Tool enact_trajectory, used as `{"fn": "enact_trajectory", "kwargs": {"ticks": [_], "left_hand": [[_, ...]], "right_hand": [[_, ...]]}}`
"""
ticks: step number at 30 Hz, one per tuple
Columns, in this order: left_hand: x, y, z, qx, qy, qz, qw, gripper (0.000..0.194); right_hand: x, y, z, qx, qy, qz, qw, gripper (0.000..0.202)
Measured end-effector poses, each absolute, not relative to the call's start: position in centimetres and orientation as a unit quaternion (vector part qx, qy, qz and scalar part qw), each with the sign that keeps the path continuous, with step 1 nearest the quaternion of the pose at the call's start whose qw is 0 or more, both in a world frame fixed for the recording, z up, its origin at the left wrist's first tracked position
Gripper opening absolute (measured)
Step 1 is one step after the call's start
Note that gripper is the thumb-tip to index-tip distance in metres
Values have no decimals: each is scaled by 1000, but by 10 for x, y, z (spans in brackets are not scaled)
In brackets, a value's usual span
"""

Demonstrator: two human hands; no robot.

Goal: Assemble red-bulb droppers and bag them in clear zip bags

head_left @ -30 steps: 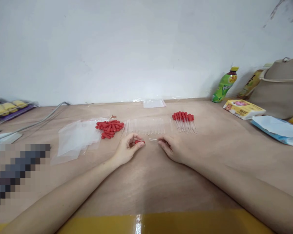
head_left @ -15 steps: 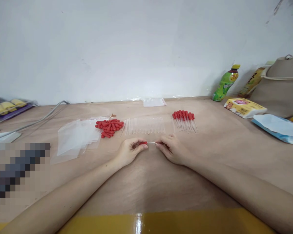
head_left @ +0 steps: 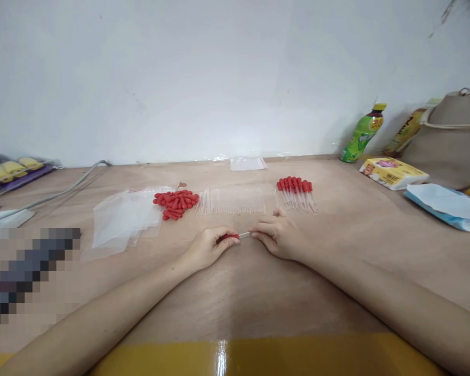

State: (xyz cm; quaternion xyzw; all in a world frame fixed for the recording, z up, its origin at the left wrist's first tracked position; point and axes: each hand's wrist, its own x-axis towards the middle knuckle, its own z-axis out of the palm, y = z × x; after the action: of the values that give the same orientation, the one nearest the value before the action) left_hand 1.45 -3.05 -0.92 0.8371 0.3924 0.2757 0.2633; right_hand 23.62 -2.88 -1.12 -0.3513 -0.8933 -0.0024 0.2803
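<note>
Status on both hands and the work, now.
Left hand pinching red bulb. Right hand gripping clear tube, its end at the bulb's mouth. Loose tubes lie beyond, out of the way.

Soft light brightens the wall (head_left: 203, 78) before me; white glare streaks the yellow table edge (head_left: 172, 359), shadow dims the tabletop (head_left: 235, 308) below my hands (head_left: 209, 247), and coarse pixels mask the left.

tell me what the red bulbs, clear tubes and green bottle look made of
Bulbs: likely rubber, dull-finished, with soft rounded shapes. Tubes: glass or clear plastic, smooth; see-through with bright edges, which fits either. Bottle: probably plastic, with a glossy printed wrap.
</note>
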Motion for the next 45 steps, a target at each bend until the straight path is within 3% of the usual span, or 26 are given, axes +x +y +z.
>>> {"fn": "enact_trajectory", "kwargs": {"ticks": [6,20,32,45], "left_hand": [[13,-31,-10,838,402,278,241,17],[13,-26,-9,820,412,322,232,19],[13,-27,-10,835,398,301,234,15],[13,-29,-11,870,340,294,202,14]], "right_hand": [[233,-35,-11,-366,-889,-51,271,20],[236,-26,-14,-370,-878,46,301,18],[235,-31,-16,-341,-885,-52,313,21],[226,-34,-15,-353,-900,-58,249,29]]}}
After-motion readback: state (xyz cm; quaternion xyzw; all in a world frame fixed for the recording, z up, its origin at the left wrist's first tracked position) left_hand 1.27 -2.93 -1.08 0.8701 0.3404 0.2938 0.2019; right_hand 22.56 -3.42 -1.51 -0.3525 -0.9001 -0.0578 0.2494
